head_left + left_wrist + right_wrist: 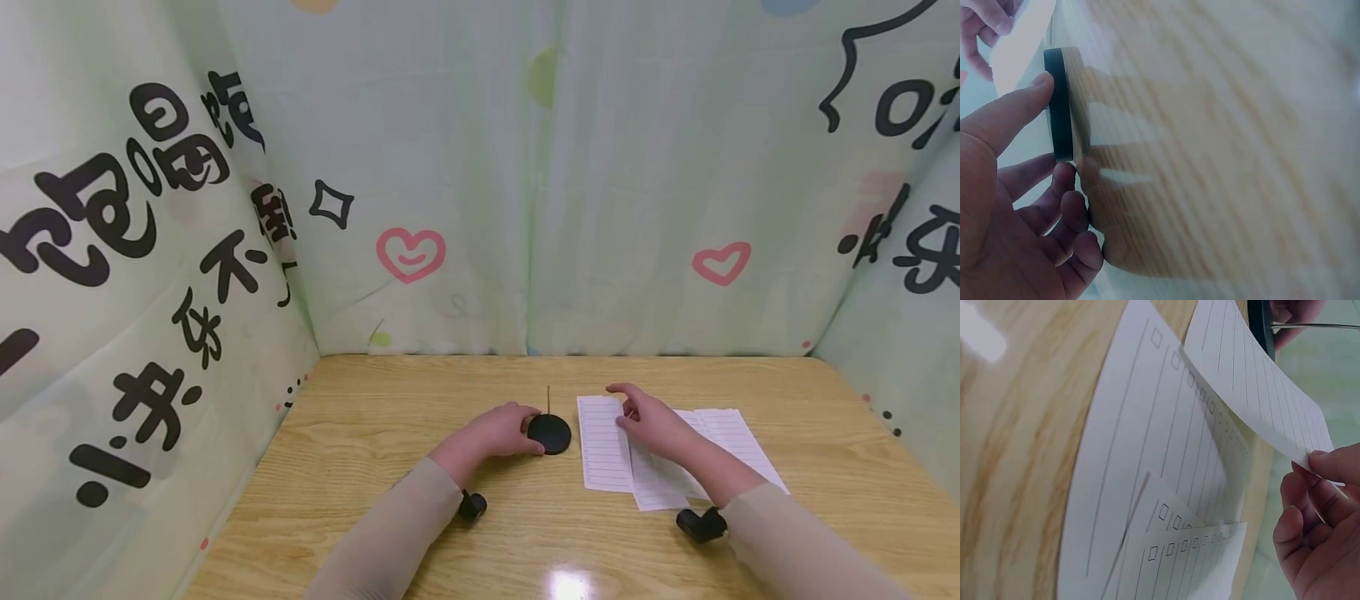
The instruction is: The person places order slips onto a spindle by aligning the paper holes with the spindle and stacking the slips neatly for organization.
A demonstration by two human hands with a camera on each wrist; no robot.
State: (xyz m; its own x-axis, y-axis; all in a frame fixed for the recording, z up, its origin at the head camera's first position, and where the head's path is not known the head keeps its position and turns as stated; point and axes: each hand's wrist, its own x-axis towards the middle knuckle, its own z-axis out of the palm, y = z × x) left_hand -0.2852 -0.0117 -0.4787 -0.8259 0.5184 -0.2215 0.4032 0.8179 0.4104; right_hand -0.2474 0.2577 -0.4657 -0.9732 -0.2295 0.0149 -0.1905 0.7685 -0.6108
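Note:
A bill spike (pixel 550 435) with a round black base and a thin upright metal rod stands on the table. My left hand (pixel 504 430) holds that base by its edge, thumb on the near side, as the left wrist view also shows. To the right, my right hand (pixel 660 427) pinches the far edge of a white lined sheet (pixel 1254 381) between thumb and fingers. That edge curves up off the table in the right wrist view. Under the right hand and forearm lie several more lined sheets (pixel 660 490) with small checkboxes, fanned and overlapping.
The wooden table (pixel 360 492) ends at a pale printed curtain (pixel 615 183) at the back, with more curtain along both sides. Black wrist cameras (pixel 701 525) sit below each sleeve cuff. A bright light reflection shows near the front of the table.

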